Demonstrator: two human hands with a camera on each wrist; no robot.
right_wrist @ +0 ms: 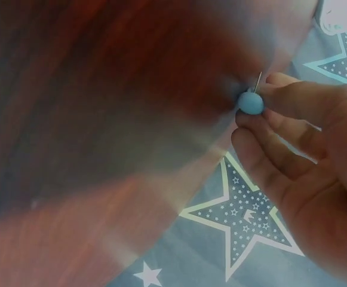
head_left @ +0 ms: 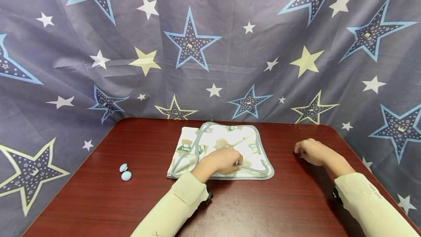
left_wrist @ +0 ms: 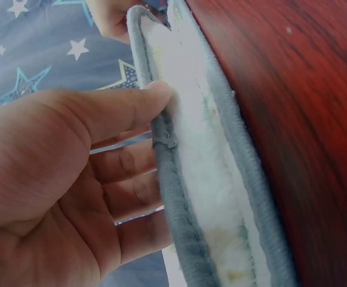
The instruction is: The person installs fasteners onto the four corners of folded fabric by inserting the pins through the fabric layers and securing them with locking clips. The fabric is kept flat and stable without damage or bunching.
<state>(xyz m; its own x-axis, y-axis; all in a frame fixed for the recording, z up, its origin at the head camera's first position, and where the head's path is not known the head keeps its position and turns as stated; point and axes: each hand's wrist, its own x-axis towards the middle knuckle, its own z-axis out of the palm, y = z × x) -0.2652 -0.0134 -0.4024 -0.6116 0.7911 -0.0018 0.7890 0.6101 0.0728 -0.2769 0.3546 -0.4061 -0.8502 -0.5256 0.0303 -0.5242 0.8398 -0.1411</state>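
Observation:
In the head view a folded white cloth (head_left: 243,134) with grey binding and green and tan prints lies near the table's far edge. My left hand (head_left: 222,161) is over its near side. Seen from the left wrist, the left thumb and fingers (left_wrist: 107,110) pinch the grey bound edge (left_wrist: 176,197), with layers of cloth beside it. To the right of the cloth, my right hand (head_left: 312,151) is held low over the table. In the right wrist view its fingertips pinch a light blue round-headed pin (right_wrist: 251,103) with a thin metal shaft.
Two small light blue round-headed pieces (head_left: 126,176) lie on the left part of the dark red wooden table (head_left: 148,200). A grey curtain (head_left: 230,65) with stars hangs behind the table and along its sides.

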